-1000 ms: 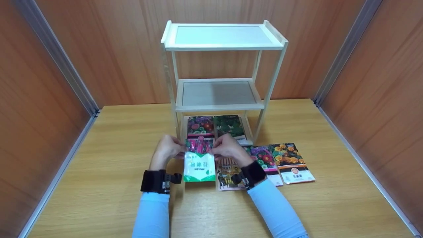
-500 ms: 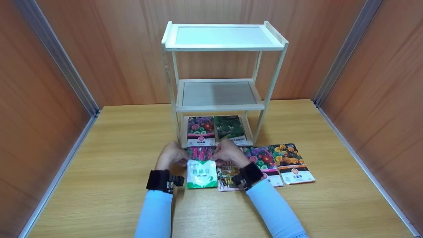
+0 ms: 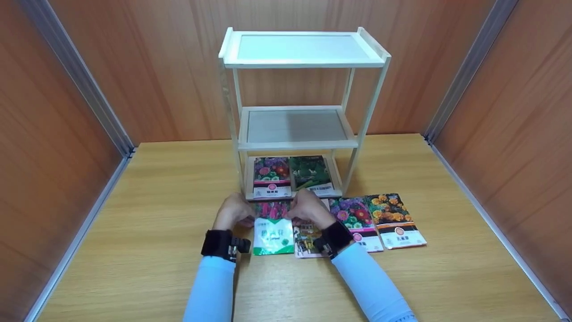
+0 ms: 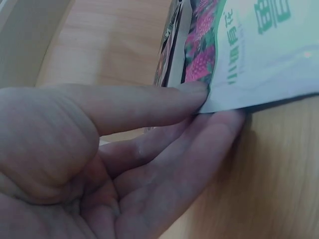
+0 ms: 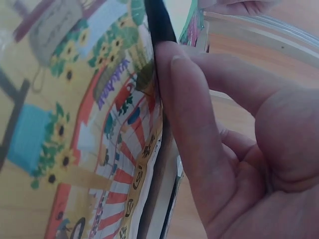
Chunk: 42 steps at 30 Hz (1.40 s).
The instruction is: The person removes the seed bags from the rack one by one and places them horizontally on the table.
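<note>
A white and green seed packet [image 3: 273, 235] with pink flowers lies on the table in front of the rack. My left hand [image 3: 234, 210] pinches its left edge, thumb above and fingers beneath, as the left wrist view shows. On the other side, my right hand [image 3: 309, 208] pinches the right edge near the top; its fingertips partly hide that edge. Beside this packet is a yellowish illustrated packet [image 5: 89, 124], partly covered by my right hand and wrist in the head view.
A pale three-tier rack [image 3: 297, 146] stands behind the hands. On its bottom shelf lie a flower packet [image 3: 271, 172] and a dark green packet [image 3: 309, 171]. To the right on the table are a purple-flower packet [image 3: 353, 214] and an orange-flower packet [image 3: 391, 212].
Both hands have brought the white and green packet back toward me, away from the bottom shelf, and lowered it to the table. Over the last half second it has barely moved.
</note>
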{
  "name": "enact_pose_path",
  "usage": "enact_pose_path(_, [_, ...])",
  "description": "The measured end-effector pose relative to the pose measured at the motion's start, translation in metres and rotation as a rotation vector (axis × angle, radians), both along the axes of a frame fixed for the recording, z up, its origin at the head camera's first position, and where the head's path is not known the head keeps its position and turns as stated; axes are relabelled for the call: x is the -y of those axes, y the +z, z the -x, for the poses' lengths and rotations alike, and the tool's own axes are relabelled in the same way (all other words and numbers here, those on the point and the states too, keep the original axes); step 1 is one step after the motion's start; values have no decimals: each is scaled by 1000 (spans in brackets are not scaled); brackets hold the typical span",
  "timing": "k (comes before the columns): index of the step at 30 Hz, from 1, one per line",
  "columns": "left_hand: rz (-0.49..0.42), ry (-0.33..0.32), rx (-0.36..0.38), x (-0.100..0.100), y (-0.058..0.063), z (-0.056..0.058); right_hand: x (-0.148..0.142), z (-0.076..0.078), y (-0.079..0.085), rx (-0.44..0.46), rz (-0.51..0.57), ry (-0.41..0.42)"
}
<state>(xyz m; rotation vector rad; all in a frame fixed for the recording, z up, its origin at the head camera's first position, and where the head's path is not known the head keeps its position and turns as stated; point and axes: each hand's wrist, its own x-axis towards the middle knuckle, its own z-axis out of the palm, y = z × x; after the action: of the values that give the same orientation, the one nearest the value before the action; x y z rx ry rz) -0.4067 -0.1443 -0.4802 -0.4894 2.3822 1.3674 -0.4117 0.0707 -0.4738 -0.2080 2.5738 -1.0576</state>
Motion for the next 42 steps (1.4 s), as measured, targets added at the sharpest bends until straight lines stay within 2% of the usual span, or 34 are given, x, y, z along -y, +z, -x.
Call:
enact_pose_path(3, [2, 10, 2, 0, 0, 0, 0, 0, -1, -4, 10, -5])
enact_pose_path(11, [7, -16, -20, 0, 1, -2, 1, -2, -5, -19, 85, -8])
enact_pose_path(16, [18, -20, -25, 0, 1, -2, 1, -3, -4, -6, 91, -30])
enact_pose_path(20, [14, -5, -20, -1, 2, -2, 2, -4, -1, -22, 60, -40])
enact_pose_path(27, [1, 1, -12, -2, 2, -3, 3, -3, 0, -71, -67, -21])
enact_pose_path(35, [10, 2, -8, -2, 1, -3, 5, -3, 0, -63, -102, -25])
enact_pose_path(42, [6, 8, -5, -3, -1, 0, 5, -1, -3, -107, -176, -7])
